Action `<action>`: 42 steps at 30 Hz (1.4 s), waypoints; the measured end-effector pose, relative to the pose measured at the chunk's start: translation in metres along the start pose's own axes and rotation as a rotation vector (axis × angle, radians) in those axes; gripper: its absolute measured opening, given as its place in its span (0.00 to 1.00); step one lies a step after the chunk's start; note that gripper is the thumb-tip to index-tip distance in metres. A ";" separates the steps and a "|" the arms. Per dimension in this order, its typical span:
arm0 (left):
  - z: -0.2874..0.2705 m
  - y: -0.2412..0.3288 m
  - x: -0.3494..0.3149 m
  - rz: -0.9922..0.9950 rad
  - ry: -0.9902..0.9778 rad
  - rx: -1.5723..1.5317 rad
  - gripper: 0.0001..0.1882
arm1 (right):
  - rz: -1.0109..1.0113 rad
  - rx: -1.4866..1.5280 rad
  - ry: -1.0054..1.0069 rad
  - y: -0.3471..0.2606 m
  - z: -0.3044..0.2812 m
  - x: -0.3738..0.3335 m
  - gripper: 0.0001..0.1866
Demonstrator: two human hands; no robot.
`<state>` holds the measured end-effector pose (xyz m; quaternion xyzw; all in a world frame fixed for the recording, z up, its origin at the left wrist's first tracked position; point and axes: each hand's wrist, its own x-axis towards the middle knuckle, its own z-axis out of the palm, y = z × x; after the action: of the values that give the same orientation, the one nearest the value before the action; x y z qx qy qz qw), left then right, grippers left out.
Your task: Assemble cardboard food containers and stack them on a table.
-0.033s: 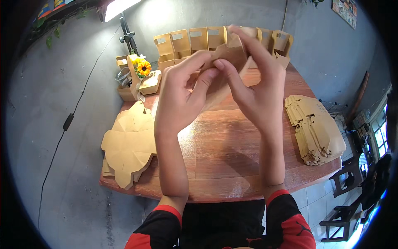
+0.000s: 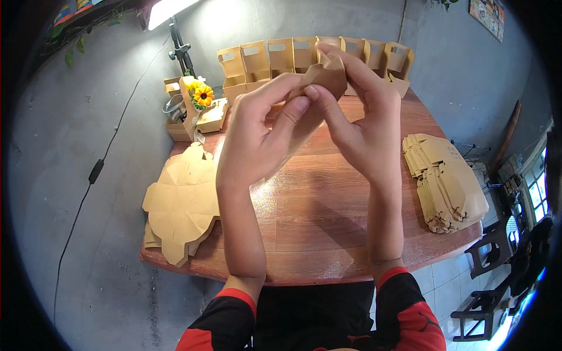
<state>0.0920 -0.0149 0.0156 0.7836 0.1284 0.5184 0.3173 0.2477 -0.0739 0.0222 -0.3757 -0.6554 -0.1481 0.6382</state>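
Observation:
Above the middle of the table I hold a piece of brown cardboard in both hands, partly folded and tilted. My left hand grips its left side, thumb on the near face and fingers behind. My right hand pinches the right side, its thumb tip meeting the left thumb at a folded edge. The right index finger reaches to the top of the piece. Much of the cardboard is hidden by my hands. Nearest my left forearm lies a stack of flat, die-cut cardboard blanks.
A second stack of folded cardboard lies at the table's right. Several upright cardboard carriers with handle holes line the far edge. A carrier with yellow flowers and a small box stand far left, below a lamp.
The cardboard has turned slightly in my hands, showing more of its folded face. My right index finger has shifted a little left and down along its top.

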 end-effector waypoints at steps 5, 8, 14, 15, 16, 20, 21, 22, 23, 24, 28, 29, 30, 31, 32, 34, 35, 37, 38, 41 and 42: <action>-0.010 0.004 -0.002 -0.044 -0.116 -0.140 0.13 | -0.058 -0.006 -0.092 0.002 -0.003 0.002 0.21; -0.014 0.006 -0.002 -0.094 -0.109 -0.212 0.12 | -0.169 -0.134 -0.044 0.000 -0.004 0.002 0.20; -0.019 0.012 -0.005 -0.178 -0.102 -0.505 0.10 | -0.363 -0.100 0.036 0.001 -0.004 0.008 0.17; -0.020 0.013 -0.005 -0.150 -0.126 -0.602 0.09 | -0.394 -0.098 0.047 0.001 -0.006 0.009 0.16; -0.021 0.014 -0.005 -0.169 -0.121 -0.565 0.09 | -0.395 -0.097 0.031 0.000 -0.008 0.010 0.16; -0.020 0.017 -0.006 -0.138 -0.092 -0.494 0.10 | -0.410 -0.107 -0.011 -0.007 -0.016 0.008 0.16; -0.019 0.018 -0.007 -0.133 -0.078 -0.465 0.10 | -0.414 -0.107 -0.014 -0.008 -0.016 0.008 0.17; -0.019 0.019 -0.008 -0.164 -0.067 -0.486 0.10 | -0.414 -0.104 -0.026 -0.010 -0.016 0.007 0.17; -0.018 0.020 -0.009 -0.185 -0.064 -0.526 0.09 | -0.411 -0.096 -0.035 -0.013 -0.016 0.006 0.17; -0.018 0.021 -0.010 -0.199 -0.057 -0.565 0.09 | -0.408 -0.083 -0.048 -0.015 -0.016 0.005 0.17; -0.018 0.025 -0.013 -0.100 -0.066 -0.520 0.09 | -0.407 -0.130 -0.119 -0.027 -0.024 0.002 0.18; -0.018 0.026 -0.013 -0.080 -0.063 -0.511 0.10 | -0.403 -0.145 -0.127 -0.029 -0.026 0.001 0.18; -0.017 0.027 -0.013 -0.059 -0.060 -0.503 0.10 | -0.391 -0.141 -0.133 -0.030 -0.027 0.001 0.19; -0.017 0.028 -0.013 -0.069 -0.060 -0.525 0.09 | -0.402 -0.148 -0.130 -0.030 -0.028 0.001 0.19; -0.016 0.029 -0.014 -0.079 -0.061 -0.546 0.09 | -0.404 -0.135 -0.123 -0.030 -0.028 0.001 0.19; -0.016 0.033 -0.015 -0.100 -0.057 -0.570 0.08 | -0.405 -0.115 -0.114 -0.028 -0.026 0.002 0.19; -0.016 0.035 -0.016 -0.110 -0.053 -0.570 0.08 | -0.406 -0.108 -0.110 -0.028 -0.025 0.002 0.19; -0.018 0.039 -0.018 -0.124 -0.054 -0.560 0.07 | -0.406 -0.114 -0.097 -0.027 -0.023 0.001 0.19; -0.020 0.041 -0.019 -0.128 -0.059 -0.549 0.06 | -0.406 -0.127 -0.089 -0.028 -0.023 0.001 0.18; -0.023 0.045 -0.022 -0.161 -0.078 -0.522 0.10 | -0.351 -0.209 -0.064 -0.032 -0.025 -0.001 0.17; -0.024 0.045 -0.022 -0.171 -0.086 -0.542 0.12 | -0.309 -0.241 -0.064 -0.033 -0.026 -0.002 0.16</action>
<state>0.0551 -0.0520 0.0340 0.6776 0.0373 0.4716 0.5631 0.2440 -0.1145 0.0338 -0.3487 -0.7027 -0.3096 0.5373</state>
